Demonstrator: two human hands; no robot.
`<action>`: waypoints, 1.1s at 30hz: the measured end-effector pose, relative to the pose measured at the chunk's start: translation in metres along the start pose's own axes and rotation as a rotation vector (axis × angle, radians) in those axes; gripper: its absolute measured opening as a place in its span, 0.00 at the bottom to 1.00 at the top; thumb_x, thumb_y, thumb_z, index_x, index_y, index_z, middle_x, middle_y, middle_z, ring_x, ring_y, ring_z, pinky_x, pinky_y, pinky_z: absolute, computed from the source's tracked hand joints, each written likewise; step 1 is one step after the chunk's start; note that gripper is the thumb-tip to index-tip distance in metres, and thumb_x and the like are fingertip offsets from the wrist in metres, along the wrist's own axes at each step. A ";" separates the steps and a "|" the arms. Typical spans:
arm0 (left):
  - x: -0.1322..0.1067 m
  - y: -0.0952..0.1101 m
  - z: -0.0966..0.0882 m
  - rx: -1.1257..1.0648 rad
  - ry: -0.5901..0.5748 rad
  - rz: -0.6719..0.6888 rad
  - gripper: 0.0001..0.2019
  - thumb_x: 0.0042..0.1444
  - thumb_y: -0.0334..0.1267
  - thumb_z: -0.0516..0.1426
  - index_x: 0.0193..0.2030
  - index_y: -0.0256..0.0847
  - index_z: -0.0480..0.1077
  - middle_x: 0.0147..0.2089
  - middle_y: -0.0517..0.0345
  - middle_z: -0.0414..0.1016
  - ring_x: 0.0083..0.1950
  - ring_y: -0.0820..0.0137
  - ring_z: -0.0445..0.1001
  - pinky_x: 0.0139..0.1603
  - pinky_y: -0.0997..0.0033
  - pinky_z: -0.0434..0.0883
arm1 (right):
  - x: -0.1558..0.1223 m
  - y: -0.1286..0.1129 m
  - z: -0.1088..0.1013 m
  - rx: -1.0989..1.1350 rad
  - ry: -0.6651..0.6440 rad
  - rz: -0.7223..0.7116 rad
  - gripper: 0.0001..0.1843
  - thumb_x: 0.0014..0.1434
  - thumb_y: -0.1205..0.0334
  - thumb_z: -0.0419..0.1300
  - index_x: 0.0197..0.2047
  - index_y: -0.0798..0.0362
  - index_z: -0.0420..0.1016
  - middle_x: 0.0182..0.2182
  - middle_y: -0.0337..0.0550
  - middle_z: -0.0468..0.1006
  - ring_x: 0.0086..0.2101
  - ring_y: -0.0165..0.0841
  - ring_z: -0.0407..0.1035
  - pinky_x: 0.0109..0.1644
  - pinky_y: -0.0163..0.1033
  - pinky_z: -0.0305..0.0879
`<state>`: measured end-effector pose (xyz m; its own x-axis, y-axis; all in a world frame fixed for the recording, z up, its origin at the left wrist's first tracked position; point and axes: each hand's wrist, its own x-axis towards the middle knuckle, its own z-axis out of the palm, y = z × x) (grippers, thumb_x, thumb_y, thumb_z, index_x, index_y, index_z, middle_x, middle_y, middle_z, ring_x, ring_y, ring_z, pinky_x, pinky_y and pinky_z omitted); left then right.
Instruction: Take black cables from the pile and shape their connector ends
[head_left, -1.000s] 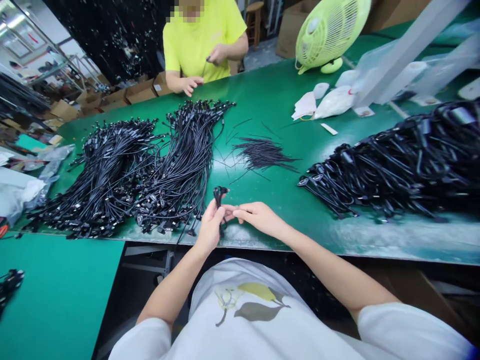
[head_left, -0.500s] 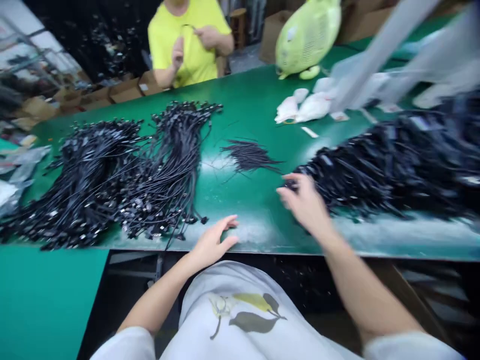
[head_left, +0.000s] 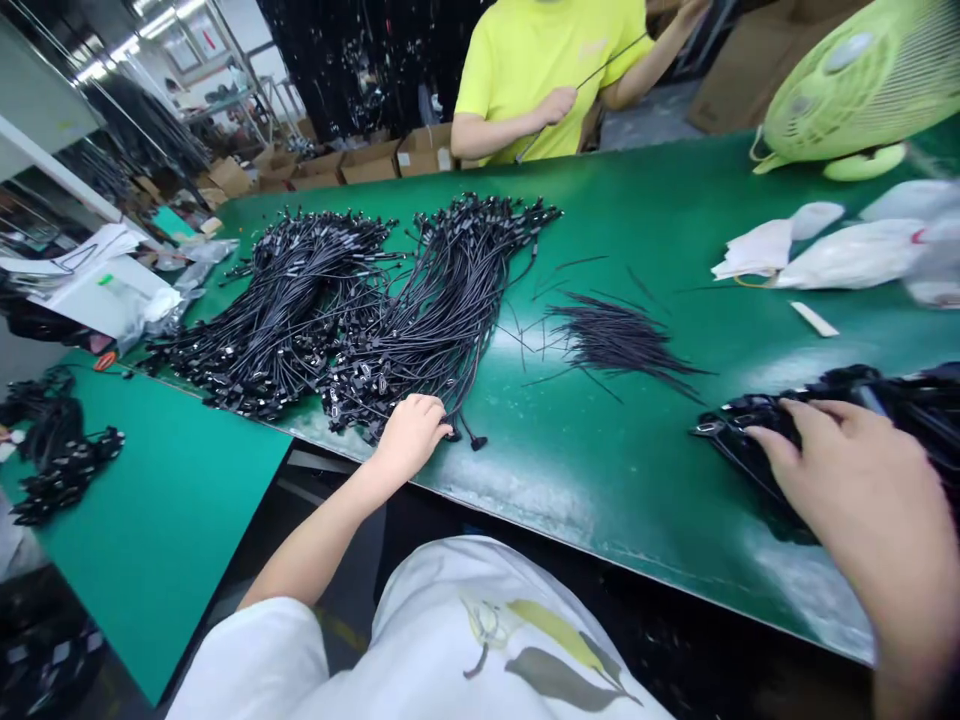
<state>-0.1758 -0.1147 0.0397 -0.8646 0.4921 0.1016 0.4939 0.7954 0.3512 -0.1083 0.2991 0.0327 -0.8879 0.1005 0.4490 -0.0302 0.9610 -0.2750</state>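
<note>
Reaching over black cables [head_left: 285, 310] on a green bench [head_left: 645, 520].
Left hand [head_left: 409, 435] curled on tidy heaps [head_left: 442, 320], grip unclear; right hand [head_left: 847, 470] spread wide on a tangled pile [head_left: 907, 400].

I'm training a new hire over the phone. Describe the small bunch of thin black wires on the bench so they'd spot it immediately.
Find the long green workbench. Just right of the two big heaps of black cables, a small bunch of thin black wires lies apart from them. Its wires are thin and fan out loosely, with no plugs visible, unlike the plug-ended cables in the heaps.
</note>
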 end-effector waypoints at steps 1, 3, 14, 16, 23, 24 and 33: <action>-0.001 0.002 -0.002 -0.017 -0.001 -0.016 0.04 0.62 0.37 0.54 0.40 0.41 0.68 0.44 0.50 0.72 0.46 0.61 0.69 0.49 0.61 0.66 | 0.004 -0.013 0.000 -0.004 -0.010 -0.038 0.31 0.65 0.45 0.42 0.70 0.33 0.47 0.44 0.57 0.71 0.45 0.64 0.67 0.39 0.64 0.61; -0.001 0.012 -0.013 -0.076 -0.015 -0.050 0.04 0.63 0.36 0.51 0.41 0.41 0.67 0.42 0.54 0.71 0.43 0.65 0.70 0.45 0.65 0.67 | 0.016 -0.053 0.007 0.066 -0.050 -0.158 0.29 0.66 0.50 0.45 0.69 0.43 0.53 0.47 0.58 0.71 0.49 0.58 0.66 0.48 0.61 0.64; -0.058 0.018 -0.110 -0.290 0.018 -0.274 0.08 0.63 0.43 0.51 0.39 0.44 0.68 0.31 0.62 0.71 0.30 0.70 0.69 0.35 0.71 0.64 | 0.168 -0.217 0.094 0.142 -0.426 -0.405 0.16 0.70 0.58 0.48 0.38 0.58 0.72 0.39 0.55 0.74 0.37 0.38 0.69 0.40 0.38 0.60; -0.084 -0.015 -0.114 -0.408 0.105 -0.355 0.10 0.62 0.45 0.51 0.39 0.43 0.69 0.30 0.61 0.72 0.31 0.69 0.70 0.38 0.71 0.66 | 0.171 -0.211 0.074 0.178 -0.327 -0.444 0.18 0.70 0.53 0.46 0.38 0.55 0.70 0.37 0.51 0.74 0.37 0.37 0.68 0.40 0.37 0.58; -0.126 -0.071 -0.097 -0.454 0.174 -0.471 0.15 0.59 0.49 0.54 0.30 0.41 0.70 0.24 0.60 0.70 0.29 0.70 0.67 0.34 0.72 0.63 | 0.156 -0.207 0.010 0.356 -0.055 -0.436 0.20 0.70 0.51 0.43 0.36 0.53 0.67 0.32 0.45 0.73 0.34 0.36 0.66 0.38 0.37 0.55; -0.126 -0.072 -0.096 -0.514 0.203 -0.466 0.15 0.60 0.49 0.54 0.31 0.40 0.70 0.23 0.61 0.69 0.27 0.71 0.65 0.33 0.73 0.62 | 0.153 -0.209 0.012 0.392 -0.097 -0.478 0.18 0.70 0.52 0.44 0.36 0.53 0.67 0.32 0.45 0.73 0.35 0.35 0.66 0.38 0.36 0.55; -0.137 -0.068 -0.092 -1.029 0.342 -0.521 0.20 0.56 0.54 0.58 0.28 0.38 0.65 0.20 0.66 0.56 0.21 0.77 0.55 0.24 0.75 0.55 | 0.142 -0.211 0.054 0.635 -0.397 -0.599 0.11 0.65 0.60 0.49 0.35 0.52 0.70 0.32 0.43 0.74 0.34 0.33 0.67 0.39 0.36 0.60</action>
<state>-0.0992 -0.2685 0.0878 -0.9952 -0.0478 -0.0859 -0.0918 0.1388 0.9861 -0.2525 0.0970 0.1086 -0.7317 -0.5686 0.3758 -0.6691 0.4940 -0.5552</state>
